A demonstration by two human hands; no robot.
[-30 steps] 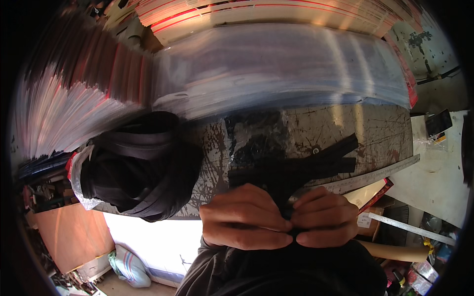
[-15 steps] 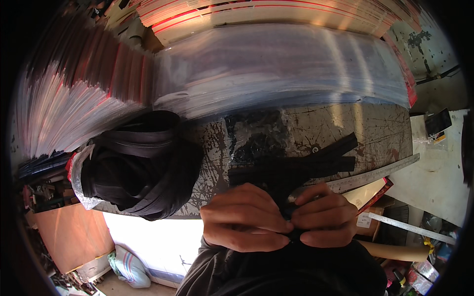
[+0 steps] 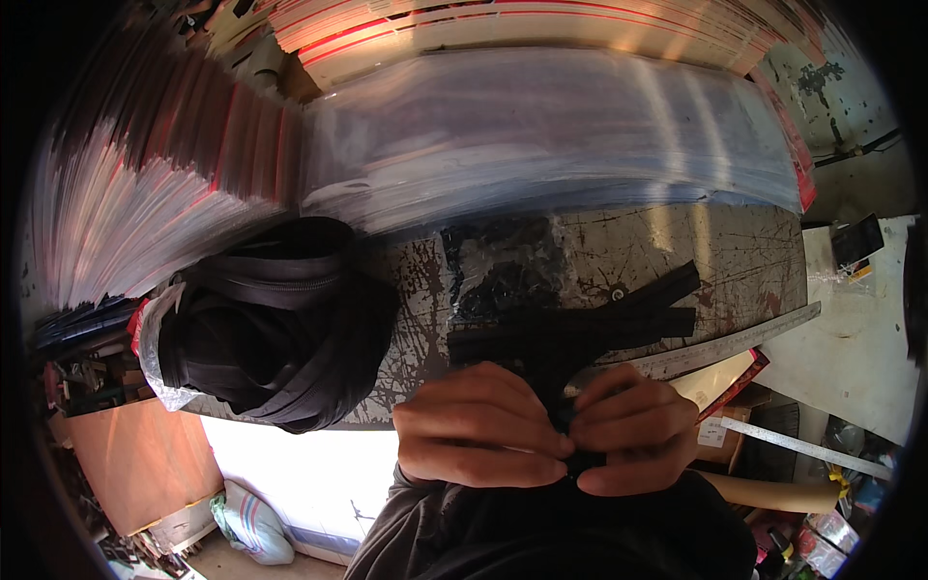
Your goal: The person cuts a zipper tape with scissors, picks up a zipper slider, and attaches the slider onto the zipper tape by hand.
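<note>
Close to my body, at the table's near edge, my left hand (image 3: 483, 425) and my right hand (image 3: 635, 428) meet with fingers curled. Both pinch a black zipper strip (image 3: 551, 387) that runs up between them toward the table. A small dark piece shows at the fingertips, too small to make out. Just beyond the hands lie more black zipper strips (image 3: 619, 324), fanned out to the right. Left of my left hand sits a big heap of black zipper tape (image 3: 280, 329), its teeth visible along one fold.
Behind the strips is a clear plastic bag (image 3: 503, 280) with black pieces. A metal ruler (image 3: 725, 343) lies at the right edge of the scratched table (image 3: 764, 261). Stacks of clear plastic sheets (image 3: 541, 126) stand at the back, more bundled sheets (image 3: 155, 193) at left.
My hands stay in nearly the same place, with only a slight shift of the fingers on the strip. The things on the table have not moved.
</note>
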